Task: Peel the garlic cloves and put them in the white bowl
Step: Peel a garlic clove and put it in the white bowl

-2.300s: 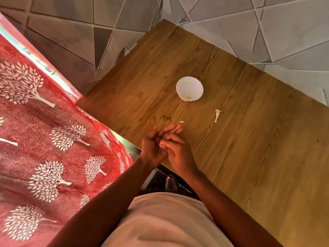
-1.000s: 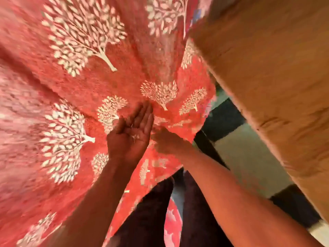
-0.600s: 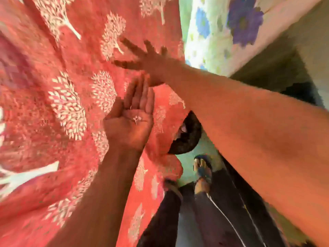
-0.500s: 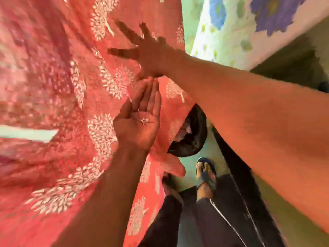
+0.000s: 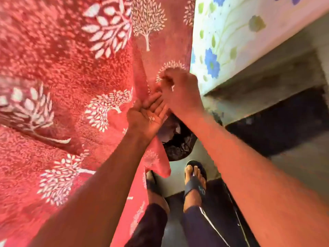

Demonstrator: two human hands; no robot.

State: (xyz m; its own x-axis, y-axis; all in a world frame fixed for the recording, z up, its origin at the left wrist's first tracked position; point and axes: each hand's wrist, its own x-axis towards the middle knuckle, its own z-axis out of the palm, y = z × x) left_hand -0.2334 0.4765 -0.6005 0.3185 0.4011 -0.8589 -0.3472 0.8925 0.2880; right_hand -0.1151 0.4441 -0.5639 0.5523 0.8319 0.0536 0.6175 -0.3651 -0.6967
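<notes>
My left hand (image 5: 147,118) lies palm up with straight fingers, and a few small white bits of garlic peel (image 5: 152,119) rest on the palm. Just above and right of it, my right hand (image 5: 179,91) has its fingers curled at the edge of the hanging red cloth (image 5: 71,86) and grips it. A small white scrap shows by those fingers. Below both hands sits a black bin (image 5: 179,145) lined with a dark bag, partly hidden by the cloth and my left hand. The white bowl and the table are out of view.
The red cloth with white tree prints fills the left half. A floral sheet (image 5: 231,32) covers a raised surface at the upper right, above a grey ledge (image 5: 267,82). My sandalled foot (image 5: 195,177) stands on the floor below the bin.
The view has swung from the table down to the bin beside the cloth. My right hand went from spread against the cloth to curled on its edge. The left palm still carries the peel.
</notes>
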